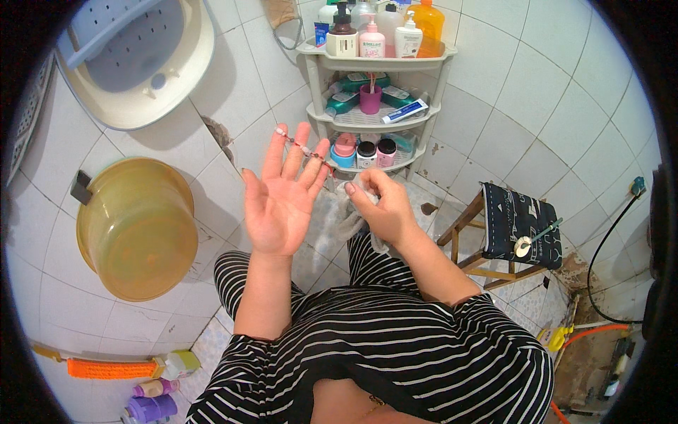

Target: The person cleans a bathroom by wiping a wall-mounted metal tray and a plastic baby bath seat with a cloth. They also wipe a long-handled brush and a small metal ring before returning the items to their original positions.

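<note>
My left hand (283,206) is raised palm up with its fingers spread. A beaded bracelet (304,150), with pale and dark beads and red cord, stretches across its fingers; whether it loops behind them is hidden. Close by on the right, my right hand (389,206) grips a crumpled whitish cloth (347,220) between thumb and fingers. Part of the cloth hangs below the hand, apart from the bracelet.
Ahead in the corner stands a plastic shelf (381,64) with pump bottles, toothpaste and jars. A wooden stool (471,220) with a dark cover (503,212) bears a small brush-like item (523,246). On the left wall hang a yellowish basin (137,233) and a pale basin (180,93).
</note>
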Motion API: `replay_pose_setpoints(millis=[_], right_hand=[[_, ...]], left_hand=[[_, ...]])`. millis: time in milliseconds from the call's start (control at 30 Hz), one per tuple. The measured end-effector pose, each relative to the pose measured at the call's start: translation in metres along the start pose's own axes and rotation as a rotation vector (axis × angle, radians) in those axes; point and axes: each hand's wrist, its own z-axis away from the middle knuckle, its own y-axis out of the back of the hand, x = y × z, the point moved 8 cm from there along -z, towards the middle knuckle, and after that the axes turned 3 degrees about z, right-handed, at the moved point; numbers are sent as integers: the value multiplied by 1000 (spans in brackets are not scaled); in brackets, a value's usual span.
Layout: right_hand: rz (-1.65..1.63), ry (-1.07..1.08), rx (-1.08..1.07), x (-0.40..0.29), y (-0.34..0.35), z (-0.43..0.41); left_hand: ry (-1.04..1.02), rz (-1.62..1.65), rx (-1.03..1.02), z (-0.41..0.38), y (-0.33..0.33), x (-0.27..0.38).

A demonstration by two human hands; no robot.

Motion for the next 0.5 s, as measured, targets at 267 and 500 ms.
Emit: replay_pose_setpoints(millis=[267,500], right_hand=[[-148,-141,-33,-8,2,4],[-81,138,116,-32,15,5]], left_hand=[[71,-90,9,4,-4,-12],[167,-392,-188,13,-11,-33]])
